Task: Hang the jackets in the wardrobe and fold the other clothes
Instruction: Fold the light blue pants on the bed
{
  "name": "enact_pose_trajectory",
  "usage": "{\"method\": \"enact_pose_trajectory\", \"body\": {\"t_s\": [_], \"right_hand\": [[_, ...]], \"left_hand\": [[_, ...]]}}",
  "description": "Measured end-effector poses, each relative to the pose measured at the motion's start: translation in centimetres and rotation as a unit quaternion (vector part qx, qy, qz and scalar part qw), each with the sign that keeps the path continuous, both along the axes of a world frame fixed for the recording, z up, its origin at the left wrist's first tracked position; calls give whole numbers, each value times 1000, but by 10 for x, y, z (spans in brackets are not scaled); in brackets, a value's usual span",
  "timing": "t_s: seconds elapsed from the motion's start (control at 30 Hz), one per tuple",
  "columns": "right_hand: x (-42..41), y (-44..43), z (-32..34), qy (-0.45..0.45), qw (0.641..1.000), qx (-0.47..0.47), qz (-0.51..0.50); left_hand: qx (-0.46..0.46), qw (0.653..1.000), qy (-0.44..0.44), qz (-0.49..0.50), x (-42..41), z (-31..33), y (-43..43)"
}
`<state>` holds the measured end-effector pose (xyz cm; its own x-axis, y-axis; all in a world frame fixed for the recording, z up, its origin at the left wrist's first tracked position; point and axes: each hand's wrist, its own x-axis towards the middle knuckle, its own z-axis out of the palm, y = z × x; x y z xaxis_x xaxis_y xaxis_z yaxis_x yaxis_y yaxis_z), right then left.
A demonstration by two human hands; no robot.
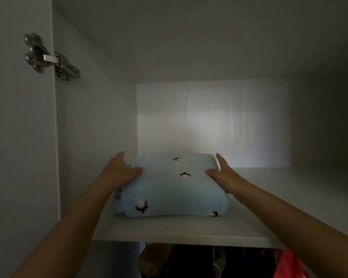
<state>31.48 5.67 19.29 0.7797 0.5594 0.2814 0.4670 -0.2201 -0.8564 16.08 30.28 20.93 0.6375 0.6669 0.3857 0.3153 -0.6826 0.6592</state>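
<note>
Item: folded light-blue garment [169, 189], soft fabric, scattered small dark-and-white motifs. Location: it lay flat on the white wardrobe shelf [189, 229], left of centre, with its front fold near the shelf's front edge and its back well short of the rear panel [209, 121].

Left hand [120, 171]: arm reached forward and upward from the lower left. The hand was set against the garment's left side, fingers extended rearward along it and thumb laid across the top. The grasp was not clenched; straight fingers pressed the fabric.

Right hand [222, 173]: arm reached in from the lower right, mirroring the other. The fingers ran straight along the garment's right side and the thumb rested on top. The hand was likewise unclenched, flat against the bundle.

Fittings: a metal hinge [52, 59] sat at the upper left, joining the door [18, 137] to the side wall.

Below the shelf: dim hanging clothes [155, 259] and a red garment [291, 263] at the lower right.
</note>
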Motion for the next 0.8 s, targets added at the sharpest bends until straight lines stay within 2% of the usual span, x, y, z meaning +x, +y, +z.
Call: {"method": "enact_pose_trajectory", "body": {"t_s": [0.07, 0.13, 0.23, 0.3, 0.47, 0.6, 0.8], "right_hand": [[1, 0, 4, -174, 982, -75, 6], [-3, 6, 6, -243, 952, -179, 55], [-8, 13, 9, -212, 923, -286, 146], [-6, 14, 9, -206, 912, -314, 165], [5, 38, 7, -269, 883, -366, 118], [27, 74, 14, -258, 862, -426, 96], [64, 136, 18, -255, 846, -463, 65]], "left_hand": [[168, 983, 41, -57, 7, 6, -10], [215, 964, 97, -122, 18, 5, -28], [196, 937, 238, -163, 35, -7, -45], [172, 931, 278, -164, 40, -13, -46], [203, 924, 302, -117, 57, -16, -43], [193, 906, 362, -108, 87, -6, -13], [180, 915, 337, -129, 125, -10, 52]]}}
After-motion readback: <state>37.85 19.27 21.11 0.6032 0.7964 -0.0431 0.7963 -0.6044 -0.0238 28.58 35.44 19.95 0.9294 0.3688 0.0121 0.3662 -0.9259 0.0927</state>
